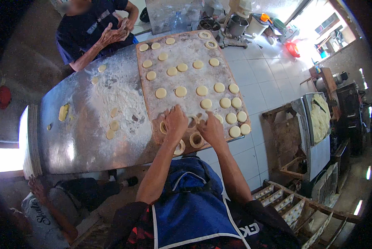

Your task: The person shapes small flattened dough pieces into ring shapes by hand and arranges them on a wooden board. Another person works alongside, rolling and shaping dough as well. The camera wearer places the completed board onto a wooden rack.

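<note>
A wooden board [169,76], dusted with flour, carries several pale dough discs [180,91]. Along its near part lie dough rings [197,146] with hollow middles. My left hand [174,123] is on the board over the left rings, its fingers curled down; what lies under its fingertips is hidden. My right hand [212,129] has bent, closed fingers at the edge of the middle ring [193,116]; whether it grips that ring is unclear. More discs lie beside my right hand.
A steel table [59,145] with scattered flour and dough extends left. A co-worker [80,37] stands at the back left, hands together; another person [49,207] is at the lower left. Right are a dough-topped stand [319,120] and wooden racks [285,207]. Pots [238,27] sit behind.
</note>
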The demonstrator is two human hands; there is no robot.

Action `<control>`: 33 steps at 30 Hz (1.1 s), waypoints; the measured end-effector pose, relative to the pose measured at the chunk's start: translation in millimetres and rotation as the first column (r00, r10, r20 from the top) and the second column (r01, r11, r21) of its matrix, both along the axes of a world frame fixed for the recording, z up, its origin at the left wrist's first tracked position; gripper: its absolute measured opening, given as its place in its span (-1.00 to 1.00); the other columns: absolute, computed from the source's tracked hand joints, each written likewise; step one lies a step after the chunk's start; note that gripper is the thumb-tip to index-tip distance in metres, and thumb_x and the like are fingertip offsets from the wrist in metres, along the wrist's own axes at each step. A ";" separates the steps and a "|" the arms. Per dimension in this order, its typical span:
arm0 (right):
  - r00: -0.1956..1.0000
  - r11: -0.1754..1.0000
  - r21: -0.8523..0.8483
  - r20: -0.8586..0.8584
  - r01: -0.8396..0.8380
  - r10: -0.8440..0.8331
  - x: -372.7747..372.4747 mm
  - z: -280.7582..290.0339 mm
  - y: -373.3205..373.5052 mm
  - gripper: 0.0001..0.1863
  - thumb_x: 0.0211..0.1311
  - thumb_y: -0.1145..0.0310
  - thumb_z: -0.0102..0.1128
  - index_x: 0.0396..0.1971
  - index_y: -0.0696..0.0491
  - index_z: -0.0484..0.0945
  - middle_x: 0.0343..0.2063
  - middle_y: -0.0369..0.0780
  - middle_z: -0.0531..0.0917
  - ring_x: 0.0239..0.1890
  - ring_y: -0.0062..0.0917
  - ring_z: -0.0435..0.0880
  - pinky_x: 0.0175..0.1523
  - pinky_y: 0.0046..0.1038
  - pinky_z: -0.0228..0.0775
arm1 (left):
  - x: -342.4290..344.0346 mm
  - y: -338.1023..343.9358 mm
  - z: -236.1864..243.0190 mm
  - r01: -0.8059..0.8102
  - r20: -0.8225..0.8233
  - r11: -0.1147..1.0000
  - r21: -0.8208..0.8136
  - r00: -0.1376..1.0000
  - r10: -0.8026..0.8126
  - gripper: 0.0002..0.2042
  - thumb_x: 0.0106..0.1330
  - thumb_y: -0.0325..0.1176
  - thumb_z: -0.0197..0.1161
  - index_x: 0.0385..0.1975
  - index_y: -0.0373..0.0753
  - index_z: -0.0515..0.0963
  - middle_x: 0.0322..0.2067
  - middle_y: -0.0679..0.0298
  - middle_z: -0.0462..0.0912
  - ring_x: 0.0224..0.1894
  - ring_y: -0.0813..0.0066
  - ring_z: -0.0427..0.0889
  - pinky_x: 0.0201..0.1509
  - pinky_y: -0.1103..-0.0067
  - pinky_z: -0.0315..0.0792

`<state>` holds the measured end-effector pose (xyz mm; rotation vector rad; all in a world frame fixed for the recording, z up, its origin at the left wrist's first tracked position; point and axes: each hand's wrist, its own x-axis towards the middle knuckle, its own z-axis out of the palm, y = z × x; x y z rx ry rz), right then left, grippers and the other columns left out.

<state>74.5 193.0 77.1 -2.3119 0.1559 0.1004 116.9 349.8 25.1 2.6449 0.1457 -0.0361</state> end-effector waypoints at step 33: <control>0.824 0.810 -0.272 0.091 -0.520 0.560 89.9 -40.8 282.8 -0.69 -0.07 0.31 0.47 -0.44 0.17 0.54 -0.38 -0.02 0.68 -0.41 -0.19 0.69 -0.24 -0.22 0.53 | -87.4 277.0 12.3 -0.177 0.253 0.850 -0.496 0.907 0.337 -0.76 0.18 -0.50 0.27 -0.13 -0.28 0.53 -0.27 0.11 0.59 -0.19 0.15 0.62 -0.10 0.31 0.49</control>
